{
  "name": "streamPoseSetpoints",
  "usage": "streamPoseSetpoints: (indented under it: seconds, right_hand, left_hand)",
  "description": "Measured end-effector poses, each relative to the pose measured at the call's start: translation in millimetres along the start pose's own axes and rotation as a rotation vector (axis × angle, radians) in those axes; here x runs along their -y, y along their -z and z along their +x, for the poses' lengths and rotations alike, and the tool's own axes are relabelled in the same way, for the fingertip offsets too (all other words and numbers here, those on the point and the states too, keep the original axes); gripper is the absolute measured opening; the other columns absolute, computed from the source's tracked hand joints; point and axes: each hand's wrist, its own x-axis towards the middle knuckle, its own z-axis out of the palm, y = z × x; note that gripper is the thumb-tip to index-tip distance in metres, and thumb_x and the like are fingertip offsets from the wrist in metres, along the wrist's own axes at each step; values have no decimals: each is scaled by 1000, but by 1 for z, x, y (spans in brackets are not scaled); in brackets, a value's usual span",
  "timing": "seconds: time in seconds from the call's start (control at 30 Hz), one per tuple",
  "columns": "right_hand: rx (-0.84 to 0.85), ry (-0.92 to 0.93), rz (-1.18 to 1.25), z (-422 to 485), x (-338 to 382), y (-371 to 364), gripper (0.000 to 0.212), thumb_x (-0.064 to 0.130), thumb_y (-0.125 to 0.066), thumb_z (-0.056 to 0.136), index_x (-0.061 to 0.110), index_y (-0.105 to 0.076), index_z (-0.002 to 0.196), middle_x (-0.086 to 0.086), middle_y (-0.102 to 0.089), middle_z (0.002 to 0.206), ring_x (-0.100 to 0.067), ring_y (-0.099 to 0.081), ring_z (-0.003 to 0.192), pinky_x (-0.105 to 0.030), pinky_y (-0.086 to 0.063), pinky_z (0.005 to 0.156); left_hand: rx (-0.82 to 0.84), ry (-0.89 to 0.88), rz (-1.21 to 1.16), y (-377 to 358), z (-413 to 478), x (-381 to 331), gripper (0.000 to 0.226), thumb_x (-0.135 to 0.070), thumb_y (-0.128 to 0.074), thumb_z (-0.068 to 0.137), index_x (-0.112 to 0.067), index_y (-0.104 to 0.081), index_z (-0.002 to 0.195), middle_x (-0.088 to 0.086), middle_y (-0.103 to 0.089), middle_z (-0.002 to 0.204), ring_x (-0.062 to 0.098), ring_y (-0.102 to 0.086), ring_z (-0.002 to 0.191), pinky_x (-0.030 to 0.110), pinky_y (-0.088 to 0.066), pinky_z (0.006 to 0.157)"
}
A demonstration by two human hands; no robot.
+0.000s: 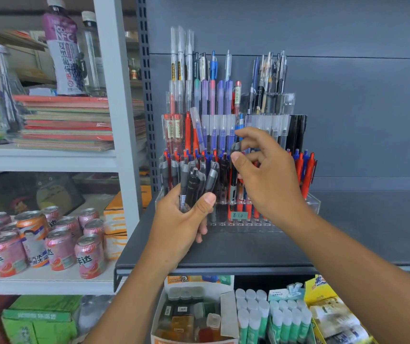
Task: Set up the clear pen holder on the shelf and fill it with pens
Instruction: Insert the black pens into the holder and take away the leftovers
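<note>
On grey shelf (348, 232): one clear pen holder (314, 202), stepped rows, packed with coloured pens (220, 100), just behind fingertips of both hands. Left hand (181, 224): fingers wrapped round one bunch of grey-black pens (194, 184), too tight to count, thumb in front. Right hand (271, 175): thumb and fingers pinch one black pen (233, 184), upright in holder's front part, just right of bunch.
</note>
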Motion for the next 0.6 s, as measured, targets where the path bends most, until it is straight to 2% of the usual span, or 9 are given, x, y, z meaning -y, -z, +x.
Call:
streamPoseSetpoints:
  seconds: [0.1, 0.23, 0.3, 0.47, 0.6]
  right_hand:
    - [-15, -9, -75, -2, -4, -1, 33, 15, -61, 96, 28, -60, 125, 13, -58, 108, -6, -64, 81, -18, -52, 75]
    - [-49, 0, -158, -6, -8, -3, 27, 14, -64, 93, 21, -65, 120, 9, -60, 106, -5, -61, 82, -15, -49, 78]
    - [-42, 4, -206, -8, -10, -3, 24, 16, -65, 93, 20, -67, 116, 9, -61, 103, -7, -61, 80, -12, -48, 76]
    - [3, 6, -260, -9, -10, -2, 23, 18, -63, 94, 22, -64, 117, 11, -60, 101, -9, -60, 80, -23, -51, 78]
    - [18, 15, -245, -14, -4, -1, 29, 22, -58, 96, 30, -58, 124, 16, -54, 106, -8, -54, 74, -29, -51, 77]
  left_hand:
    - [14, -1, -14, 1, 0, 1, 54, -48, -65, 80, -2, -51, 106, 18, -63, 60, 26, -49, 44, 34, -45, 52]
    - [37, -46, -15, 1, 0, 1, 23, -28, -64, 91, -5, -62, 94, 10, -63, 58, 27, -51, 44, 35, -47, 51]
    - [41, -56, -4, 1, 0, 1, 19, -25, -61, 94, -6, -62, 92, 6, -65, 59, 25, -52, 44, 32, -47, 50]
    - [51, -61, -31, -1, -2, -5, 33, -35, -59, 87, -3, -60, 96, -1, -70, 67, 19, -55, 44, 29, -48, 48]
    - [51, -81, -51, -1, -3, -5, 30, -38, -59, 85, -11, -58, 97, 0, -73, 84, 22, -57, 48, 35, -51, 49]
